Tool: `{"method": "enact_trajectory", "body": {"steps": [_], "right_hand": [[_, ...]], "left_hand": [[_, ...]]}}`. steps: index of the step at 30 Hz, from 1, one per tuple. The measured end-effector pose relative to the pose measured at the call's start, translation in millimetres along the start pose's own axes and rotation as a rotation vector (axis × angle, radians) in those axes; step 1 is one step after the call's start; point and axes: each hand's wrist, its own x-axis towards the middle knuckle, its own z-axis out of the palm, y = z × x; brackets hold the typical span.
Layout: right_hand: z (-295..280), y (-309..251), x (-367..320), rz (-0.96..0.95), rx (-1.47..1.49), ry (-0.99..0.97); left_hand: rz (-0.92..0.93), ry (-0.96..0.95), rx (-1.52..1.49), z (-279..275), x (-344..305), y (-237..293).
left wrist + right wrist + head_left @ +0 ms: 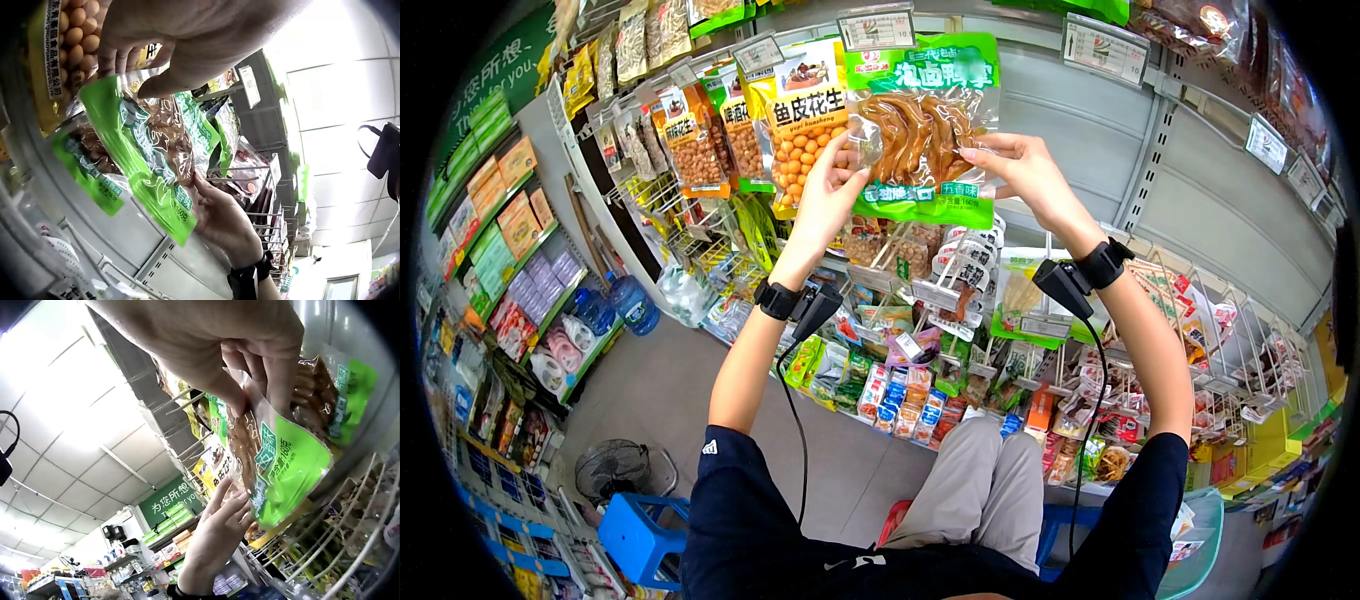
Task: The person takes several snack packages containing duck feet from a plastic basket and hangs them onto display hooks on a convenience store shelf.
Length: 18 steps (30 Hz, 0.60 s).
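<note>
A green and clear snack bag (920, 125) of brown duck feet faces me upright at shelf height, held between my two hands. My left hand (830, 190) pinches its left edge, thumb in front and fingers behind. On the opposite edge, my right hand (1030, 178) pinches the clear border the same way. A second green-ended bag (94, 165) of the same kind hangs behind it in the left wrist view. Just left of the held bag is a yellow bag of coated peanuts (805, 110), partly overlapped by my left hand.
Price tags (876, 28) stick out above the bags. Wire hooks and racks (1200, 330) with packaged snacks spread below and to the right. Left of me stand a blue stool (635, 540), a fan (612, 468) and water jugs (633, 303).
</note>
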Motion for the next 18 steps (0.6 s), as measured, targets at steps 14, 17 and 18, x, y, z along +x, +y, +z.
{"method": "enact_trajectory", "body": {"steps": [14,17,18], "right_hand": [[-17.7,27.4,38.4,0.025,0.043,0.076],[-22.7,35.1,46.7,0.009,0.028,0.112],[-22.1,36.3,49.2,0.014,0.018,0.143]], "left_hand": [[-0.079,-0.197,0.002,5.8,18.8,-13.2],[-0.095,-0.244,0.054,9.1,14.8,-13.6],[-0.095,-0.256,0.093,9.2,13.9,-13.8]]}}
